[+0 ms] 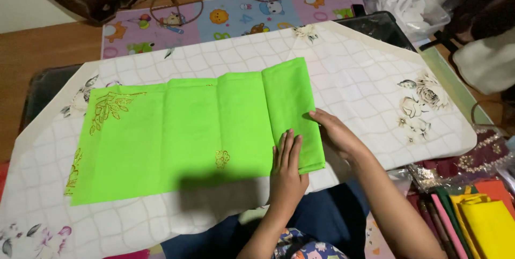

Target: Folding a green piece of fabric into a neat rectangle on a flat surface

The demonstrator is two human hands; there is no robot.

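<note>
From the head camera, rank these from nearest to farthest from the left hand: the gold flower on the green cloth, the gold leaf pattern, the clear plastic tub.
1. Gold flower, just left of the left hand.
2. Gold leaf pattern, the cloth's far left corner.
3. Clear plastic tub, top right, off the board.

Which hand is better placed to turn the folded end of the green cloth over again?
Probably the right hand: it grips the outer edge of the folded bright green fabric, while the left hand lies flat on top, pressing it down.
</note>
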